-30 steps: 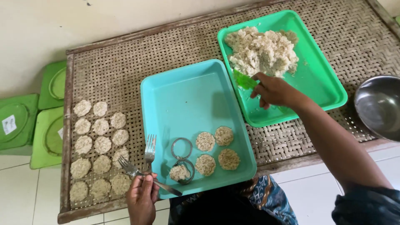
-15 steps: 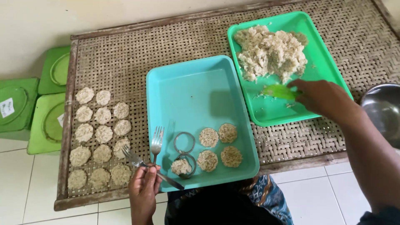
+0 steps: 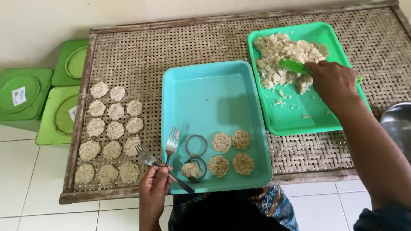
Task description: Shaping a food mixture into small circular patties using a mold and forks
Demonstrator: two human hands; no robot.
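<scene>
The right hand (image 3: 333, 81) is closed around a green scoop (image 3: 292, 65), whose blade sits at the near edge of the pile of rice (image 3: 284, 60) on the green tray (image 3: 295, 122). The left hand (image 3: 153, 188) is clenched on two forks (image 3: 165, 156) at once, their tines pointing away, at the near left corner of the teal tray (image 3: 214, 94).

For a good scoop, it seems best to push the blade low under the loose edge of the pile rather than into its thick middle, and to lift only a small lump, about what one ring takes; a heaped blade would likely shed grains on the way across. Keeping the forks still and clear of the rings would leave the landing spot open.

The green tray, far right, holds the pile in its far half; its near half is bare but for scattered grains. The teal tray, in the middle, is bare over its far part; near its front edge lie two metal rings (image 3: 196, 145), the far one empty, the near one filled with rice, and just right of them four round patties (image 3: 233, 152) in two rows. On the woven table (image 3: 171, 51), left of the teal tray, more patties lie in rows. Green lids (image 3: 25, 92) sit on the floor, far left. A metal bowl (image 3: 396, 124) shows at the right edge.
</scene>
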